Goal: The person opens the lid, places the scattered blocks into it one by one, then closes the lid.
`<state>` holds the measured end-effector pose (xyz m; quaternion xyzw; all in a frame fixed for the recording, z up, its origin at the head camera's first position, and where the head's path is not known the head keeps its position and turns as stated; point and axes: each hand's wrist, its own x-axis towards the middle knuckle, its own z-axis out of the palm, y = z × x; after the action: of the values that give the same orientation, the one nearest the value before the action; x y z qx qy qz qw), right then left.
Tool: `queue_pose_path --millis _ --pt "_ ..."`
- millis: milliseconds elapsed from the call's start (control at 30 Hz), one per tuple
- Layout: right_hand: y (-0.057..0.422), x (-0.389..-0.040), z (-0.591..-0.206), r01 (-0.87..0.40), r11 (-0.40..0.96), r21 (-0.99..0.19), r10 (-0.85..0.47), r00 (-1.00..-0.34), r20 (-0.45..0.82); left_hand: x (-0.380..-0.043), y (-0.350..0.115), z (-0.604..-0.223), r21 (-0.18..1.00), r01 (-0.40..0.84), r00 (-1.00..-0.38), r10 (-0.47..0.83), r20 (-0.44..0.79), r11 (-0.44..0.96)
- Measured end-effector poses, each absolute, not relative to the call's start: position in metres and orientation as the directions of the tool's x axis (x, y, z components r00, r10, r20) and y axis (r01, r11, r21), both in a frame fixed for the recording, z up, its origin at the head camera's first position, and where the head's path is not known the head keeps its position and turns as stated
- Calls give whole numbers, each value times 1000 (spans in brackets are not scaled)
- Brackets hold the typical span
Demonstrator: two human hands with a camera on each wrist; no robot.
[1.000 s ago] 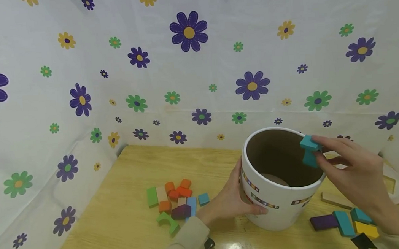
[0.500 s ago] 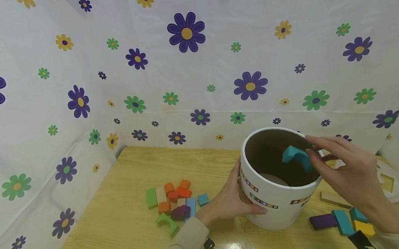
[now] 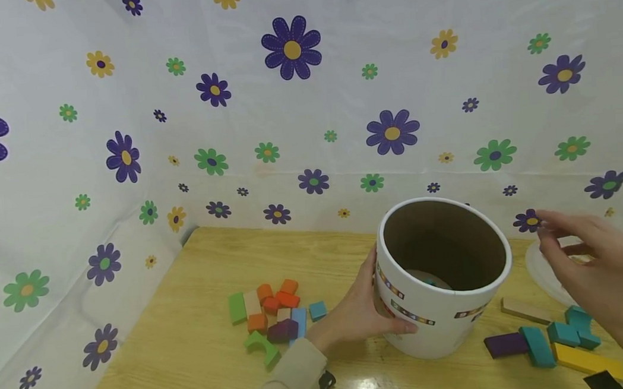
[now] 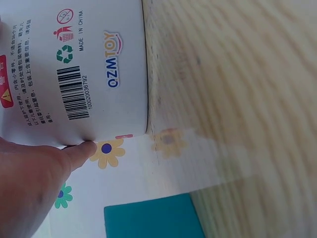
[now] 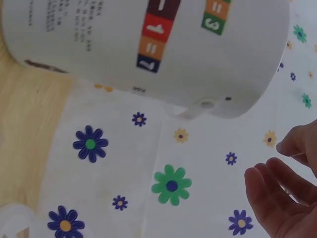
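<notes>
The left hand [image 3: 363, 311] grips the tub [image 3: 443, 318], and the right hand [image 3: 601, 265], thumb parted from loosely bent fingers, hovers beside it.

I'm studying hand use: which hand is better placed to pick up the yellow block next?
Probably the right hand: it holds nothing and is nearer the yellow block; the left hand grips the white bucket.

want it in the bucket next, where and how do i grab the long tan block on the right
Likely across its middle, from above, the right hand pinching both long edges. The tan block lies flat and narrow with bare table along both long sides; the bucket stands near its left end, a teal block near its right.
</notes>
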<state>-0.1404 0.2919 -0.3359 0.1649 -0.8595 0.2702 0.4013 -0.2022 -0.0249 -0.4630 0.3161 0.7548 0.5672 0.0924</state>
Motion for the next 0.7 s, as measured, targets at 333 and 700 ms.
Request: queue_pose_path --millis 333,700 --pt "355 -134 -403 -294 933 -209 -202 -906 372 -200 -25 -462 916 366 -788 578 212 162" --pt "390 -133 -454 -179 965 -190 -202 -973 -114 -200 -27 -462 918 351 -797 573 191 182"
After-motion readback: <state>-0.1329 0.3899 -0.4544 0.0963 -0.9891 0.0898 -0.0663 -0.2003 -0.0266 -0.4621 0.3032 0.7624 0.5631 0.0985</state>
